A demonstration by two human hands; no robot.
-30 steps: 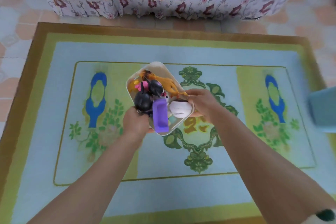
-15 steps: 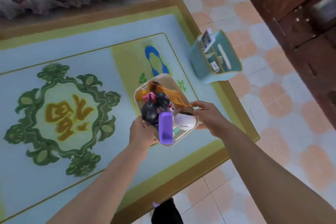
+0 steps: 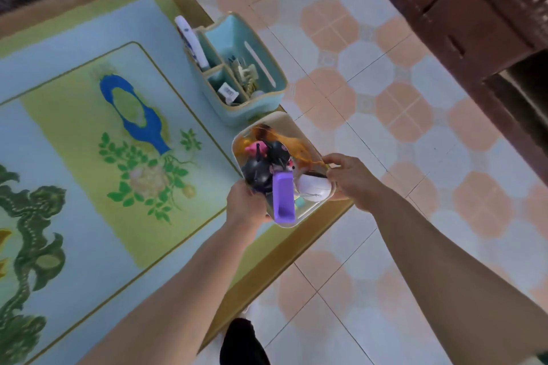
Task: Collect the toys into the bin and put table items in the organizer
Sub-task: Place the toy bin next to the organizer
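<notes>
Both hands are gripping one load. The left hand point(image 3: 244, 206) is closing its grip on the near-left rim of the cream rectangular plastic toy bin point(image 3: 292, 127), and the right hand point(image 3: 351, 179) is pinching the right rim, thumb on top and fingers under the edge.

Head view:
- The bin is being held in the air above the corner of the pale blue and yellow patterned floor rug point(image 3: 74, 133), where the rug is meeting the peach and white tiled floor point(image 3: 415, 133).
- The bin is carrying mixed toys: a purple plastic block point(image 3: 284, 198) standing at the near edge, a black round-eared figure point(image 3: 261, 170), a white egg-shaped toy point(image 3: 314, 188), a pink piece point(image 3: 255, 147) and an orange stringy toy point(image 3: 292, 142).
- The teal compartmented plastic organizer point(image 3: 237, 35) is standing on the rug edge just beyond the bin, already holding a white tube point(image 3: 191, 41) and small items.
- Dark wooden furniture point(image 3: 474, 18) is occupying the upper right.

Change since the earlier frames: the bin was being held over the rug centre one second ago, with the organizer barely in view at the right. The view is now turning right, and the bin is arriving just beside the organizer. Both hands are keeping the same hold.

Judgement: toy collection appears largely done, and the bin is probably being carried to a set-down place near the organizer.
</notes>
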